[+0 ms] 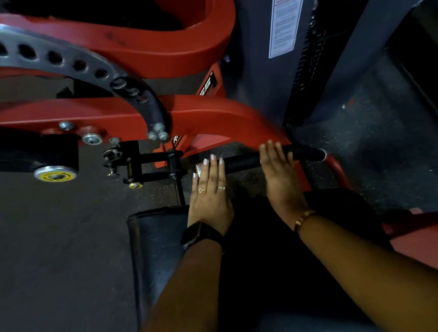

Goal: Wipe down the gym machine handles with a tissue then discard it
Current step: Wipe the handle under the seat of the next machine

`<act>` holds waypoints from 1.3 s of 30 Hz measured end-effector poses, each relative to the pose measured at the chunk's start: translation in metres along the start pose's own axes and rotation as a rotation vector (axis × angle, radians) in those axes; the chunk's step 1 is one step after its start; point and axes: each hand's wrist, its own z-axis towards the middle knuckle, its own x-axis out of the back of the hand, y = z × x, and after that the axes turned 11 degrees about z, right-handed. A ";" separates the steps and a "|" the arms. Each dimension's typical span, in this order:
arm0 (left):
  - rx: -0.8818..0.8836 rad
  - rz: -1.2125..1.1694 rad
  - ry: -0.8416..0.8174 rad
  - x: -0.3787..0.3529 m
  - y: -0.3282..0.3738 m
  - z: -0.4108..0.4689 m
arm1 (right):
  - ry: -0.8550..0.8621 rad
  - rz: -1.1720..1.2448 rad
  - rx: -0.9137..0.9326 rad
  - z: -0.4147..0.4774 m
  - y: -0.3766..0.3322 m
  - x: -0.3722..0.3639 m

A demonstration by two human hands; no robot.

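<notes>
A black padded handle (pixel 243 162) of the red gym machine runs left to right at mid-frame. My left hand (pixel 210 189) lies flat with straight fingers over the handle's left end. A small pale, shiny patch (pixel 198 168) shows under its fingers; I cannot tell whether it is a tissue. My right hand (pixel 279 173) rests with straight fingers on the handle further right, short of its free end (pixel 315 154). Neither hand curls round the bar.
The red machine frame (pixel 121 115) with a grey perforated adjustment plate (pixel 76 61) fills the upper left. A black seat pad (pixel 158 237) lies below the handle. The grey weight-stack column (pixel 265 59) with a warning label stands at the upper right. Dark rubber floor surrounds.
</notes>
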 end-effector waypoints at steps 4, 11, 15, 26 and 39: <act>0.001 0.023 -0.033 0.000 0.000 0.001 | -0.086 0.007 -0.113 0.036 -0.025 0.000; -0.015 0.048 -0.039 -0.002 -0.001 0.001 | -0.019 0.075 0.184 -0.015 -0.026 -0.016; 0.009 0.019 -0.021 0.001 0.001 0.002 | 0.088 -0.014 0.014 0.002 -0.010 -0.013; 0.016 0.092 0.021 0.000 0.003 0.000 | 0.066 0.015 0.110 -0.004 0.017 -0.013; 0.246 0.055 -0.174 0.001 0.063 0.023 | -0.001 0.018 0.060 -0.015 0.040 -0.001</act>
